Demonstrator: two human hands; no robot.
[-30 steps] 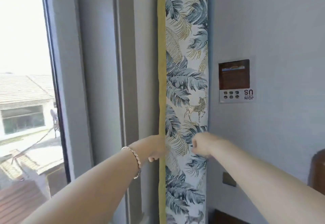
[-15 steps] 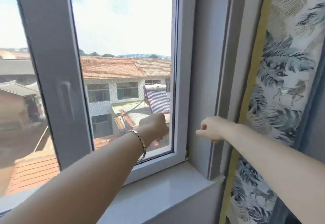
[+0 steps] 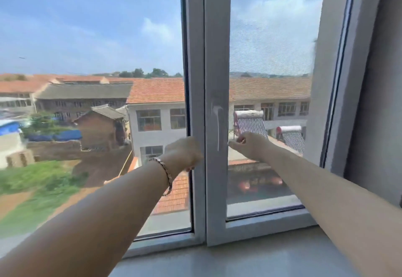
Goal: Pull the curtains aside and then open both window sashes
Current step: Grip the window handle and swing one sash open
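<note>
Upstairs room of a home: grey-framed window [image 3: 216,102], stone sill [image 3: 250,259], tiled village roofs [image 3: 156,90] outside.

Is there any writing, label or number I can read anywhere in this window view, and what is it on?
None: no readable text in this view.
The window frame, its handle and the sill bear no visible print.
The bracelet on the left hand shows no lettering.
The buildings outside carry no sign that can be made out; that part is blurred.
</note>
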